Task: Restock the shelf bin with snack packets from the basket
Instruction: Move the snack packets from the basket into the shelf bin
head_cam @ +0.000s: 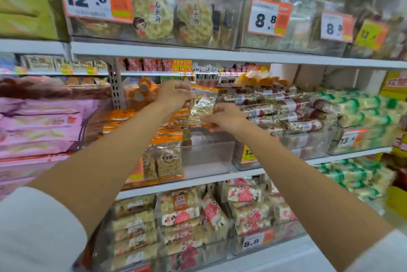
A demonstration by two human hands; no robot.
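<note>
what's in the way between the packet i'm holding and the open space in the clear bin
Nothing visible. The left hand and right hand hold the snack packet just above the clear bin, whose right half looks bare; the orange-topped packets in it stand on its left.

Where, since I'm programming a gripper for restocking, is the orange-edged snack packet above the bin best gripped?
Probably its flat edges, from the sides: the snack packet is upright, face toward the camera, left hand gripping its upper left edge, right hand pinching its lower right corner.
</note>
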